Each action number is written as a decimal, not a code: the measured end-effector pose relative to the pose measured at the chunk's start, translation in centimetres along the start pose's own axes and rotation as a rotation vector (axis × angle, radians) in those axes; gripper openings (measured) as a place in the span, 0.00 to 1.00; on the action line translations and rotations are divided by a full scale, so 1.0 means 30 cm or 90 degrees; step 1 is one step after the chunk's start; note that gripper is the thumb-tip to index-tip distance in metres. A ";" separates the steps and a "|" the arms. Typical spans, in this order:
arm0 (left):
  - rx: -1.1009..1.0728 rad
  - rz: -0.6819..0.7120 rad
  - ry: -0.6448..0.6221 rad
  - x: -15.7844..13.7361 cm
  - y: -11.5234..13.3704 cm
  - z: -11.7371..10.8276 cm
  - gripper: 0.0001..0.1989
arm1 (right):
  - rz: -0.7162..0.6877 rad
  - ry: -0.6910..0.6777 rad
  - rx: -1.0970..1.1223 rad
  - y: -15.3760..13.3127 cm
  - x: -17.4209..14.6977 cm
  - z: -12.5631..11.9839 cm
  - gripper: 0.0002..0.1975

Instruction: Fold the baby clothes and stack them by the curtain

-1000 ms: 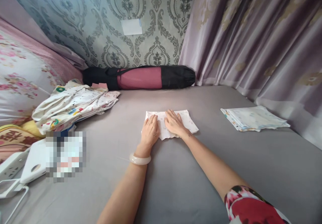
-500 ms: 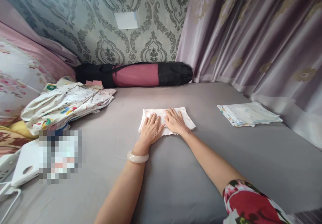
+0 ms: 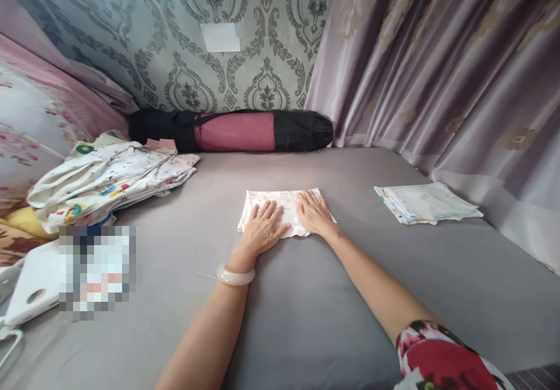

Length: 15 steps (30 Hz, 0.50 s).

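Note:
A folded white cloth (image 3: 286, 204) with faint pink print lies on the grey bed sheet (image 3: 301, 296) in front of me. My left hand (image 3: 265, 226) rests flat on its left part, fingers spread, with a pale bangle (image 3: 235, 275) round the wrist. On the cloth's right part my right hand (image 3: 315, 212) lies flat, its fingers stretched out. Neither hand grips anything. The cloth's lower corners are partly covered by my hands. Off to the right sits a stack of folded printed cloths (image 3: 431, 202).
At the left is a heap of printed baby clothes (image 3: 118, 174), with a white plastic object (image 3: 39, 279) and a blurred-out item (image 3: 105, 273) nearer me. A black and maroon roll bag (image 3: 236, 131) lies along the wall. Curtains (image 3: 420, 75) hang at the right.
My right hand has slid to the right across the cloth, away from my left hand. My left hand remains flat on it. The view has shifted slightly.

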<state>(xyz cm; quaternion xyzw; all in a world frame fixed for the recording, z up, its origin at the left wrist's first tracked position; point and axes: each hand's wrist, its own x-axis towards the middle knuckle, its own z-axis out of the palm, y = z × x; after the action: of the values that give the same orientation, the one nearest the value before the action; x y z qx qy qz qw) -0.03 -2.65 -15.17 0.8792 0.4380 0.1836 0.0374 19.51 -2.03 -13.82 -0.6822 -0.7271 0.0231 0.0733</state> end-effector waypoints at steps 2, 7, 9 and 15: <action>-0.021 0.002 0.004 0.001 -0.005 0.004 0.27 | 0.003 -0.006 0.023 0.001 0.006 0.013 0.26; -0.115 -0.033 0.095 0.011 -0.051 -0.001 0.22 | 0.049 0.006 0.179 0.061 0.047 -0.020 0.24; -0.123 -0.119 0.169 0.017 -0.089 -0.014 0.19 | 0.136 0.029 0.223 0.116 0.059 -0.056 0.24; -0.032 -0.444 0.122 0.026 -0.204 -0.064 0.13 | 0.307 -0.058 0.160 0.234 0.034 -0.117 0.20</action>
<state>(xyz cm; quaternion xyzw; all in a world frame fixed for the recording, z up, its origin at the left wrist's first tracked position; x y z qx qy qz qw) -4.91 1.54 -14.53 0.6546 0.7084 0.2523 0.0778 26.87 -0.76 -11.21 -0.8195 -0.5374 0.1611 0.1171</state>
